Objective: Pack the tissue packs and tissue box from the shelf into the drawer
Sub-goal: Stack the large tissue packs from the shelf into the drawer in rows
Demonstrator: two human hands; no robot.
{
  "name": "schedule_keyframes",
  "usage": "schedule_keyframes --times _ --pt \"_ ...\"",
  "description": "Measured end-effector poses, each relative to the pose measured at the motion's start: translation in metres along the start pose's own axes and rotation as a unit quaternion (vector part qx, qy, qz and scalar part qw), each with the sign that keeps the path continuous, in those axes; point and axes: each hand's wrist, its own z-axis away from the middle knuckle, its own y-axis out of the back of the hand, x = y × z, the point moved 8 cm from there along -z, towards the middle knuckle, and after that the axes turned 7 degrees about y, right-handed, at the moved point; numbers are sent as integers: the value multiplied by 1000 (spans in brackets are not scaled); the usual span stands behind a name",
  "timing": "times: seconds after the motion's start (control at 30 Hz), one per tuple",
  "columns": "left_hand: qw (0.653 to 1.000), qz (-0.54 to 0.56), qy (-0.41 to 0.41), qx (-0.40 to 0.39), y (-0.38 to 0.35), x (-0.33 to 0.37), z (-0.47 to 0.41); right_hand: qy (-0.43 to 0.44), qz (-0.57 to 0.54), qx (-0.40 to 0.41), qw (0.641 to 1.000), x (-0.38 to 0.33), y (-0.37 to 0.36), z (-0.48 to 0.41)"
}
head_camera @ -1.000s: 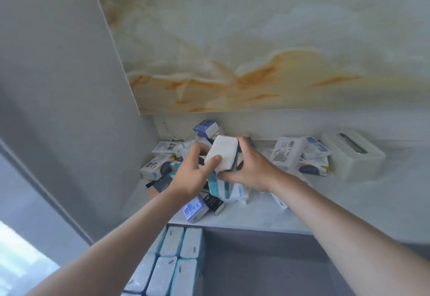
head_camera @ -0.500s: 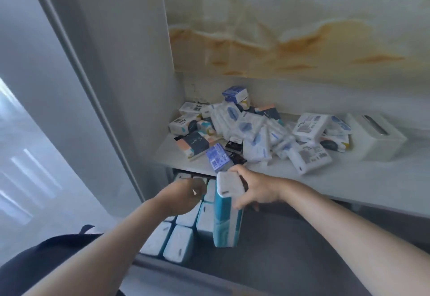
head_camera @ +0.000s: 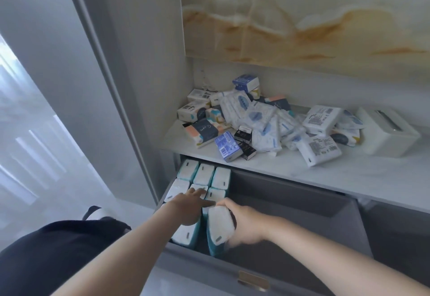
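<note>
The left hand [head_camera: 186, 207], which half a second ago was curled in the air over the drawer, now lies flat with its fingers [head_camera: 197, 192] straight and spread narrowly, resting on the tops of the stood tissue packs [head_camera: 203, 176]. Just right of those fingertips, the right hand [head_camera: 246, 223] grips the teal-and-white tissue pack [head_camera: 220, 228], with the fingers wrapped round its far side. That pack was lifted from the shelf pile a second ago and held above the drawer. It has since come down into the grey drawer [head_camera: 302, 187], at the front of the rows and touching the pack under the left palm.

Beyond the fingertips of both hands, the white marble-look shelf [head_camera: 349, 177] carries a loose heap of small tissue packs [head_camera: 263, 123]. The white tissue box [head_camera: 388, 135] sits at the right end of the heap. A grey cabinet side panel [head_camera: 139, 63] rises left of the left fingers, and a veined amber stone panel [head_camera: 302, 16] hangs above the shelf. A brass pull [head_camera: 252, 280] sits on the drawer front below the wrists.
</note>
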Motion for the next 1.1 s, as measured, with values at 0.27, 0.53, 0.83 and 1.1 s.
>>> schedule_keyframes --times 0.27,0.53,0.83,1.1 --pt "987 159 -14 14 4 7 0 -96 -216 0 972 14 -59 -22" --pt "998 19 -28 47 -8 8 -5 -144 -298 74 941 30 -47 -37" --pt "997 66 -19 24 34 -6 -18 -116 -9 110 987 20 20 -42" --pt "943 217 66 243 141 -79 -57 55 170 330 927 -49 142 -83"
